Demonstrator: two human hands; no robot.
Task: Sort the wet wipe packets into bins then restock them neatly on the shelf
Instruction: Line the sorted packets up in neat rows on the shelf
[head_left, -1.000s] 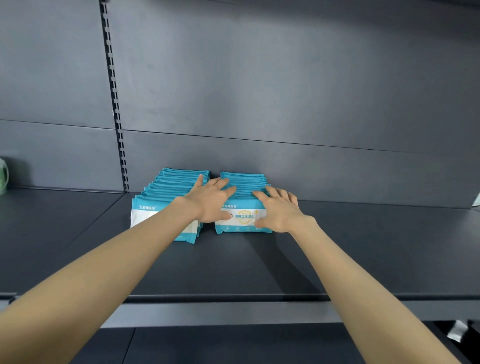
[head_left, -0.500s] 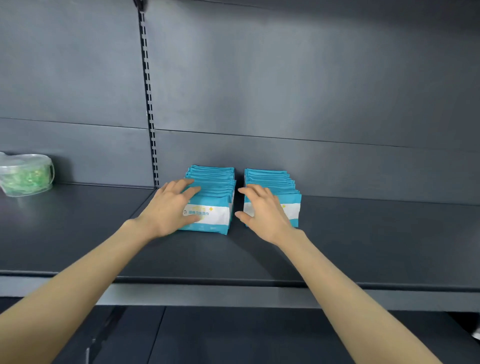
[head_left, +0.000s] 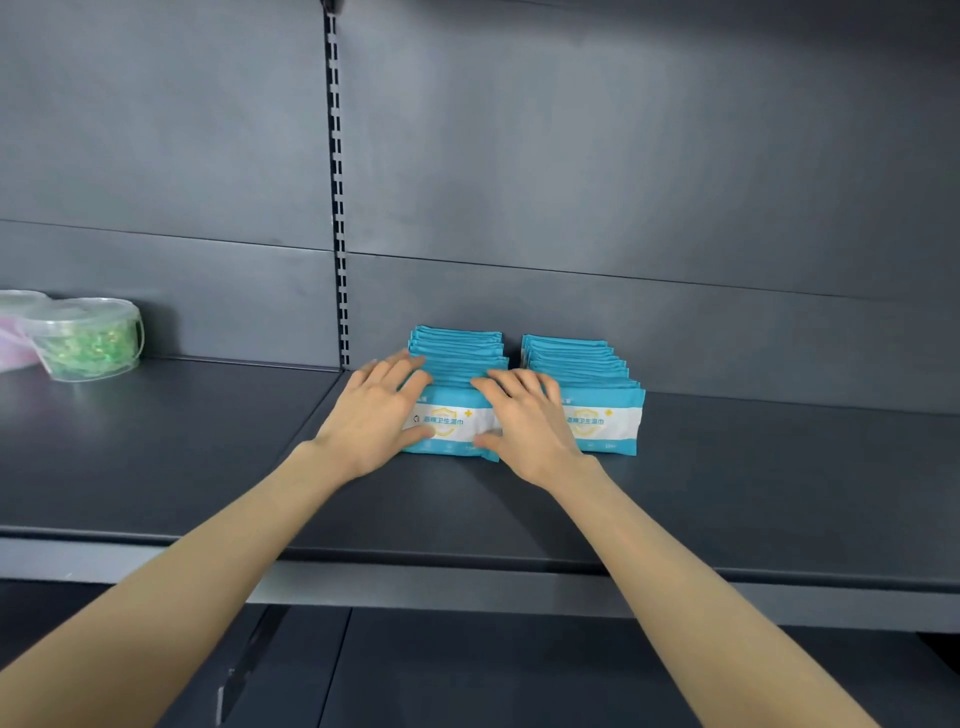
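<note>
Clear tub (head_left: 91, 338) at 9 o'clock on the shelf (head_left: 753, 493), lid on, green shreds inside; second tub (head_left: 11, 332) just at its 9 o'clock, pink contents, cut by the frame edge

Wet wipe packets stand at centre against the back panel: left row (head_left: 457, 358), right row (head_left: 597, 374) close at its 3 o'clock

Left hand (head_left: 374, 415): fingers (head_left: 400, 364) spread fairly wide, nearly straight, lying on the left row's 9 o'clock end, thumb on the front packet

Right hand (head_left: 524, 421): fingers (head_left: 511, 382) extended over the tops where the rows meet, thumb at the front packet's lower corner
</note>
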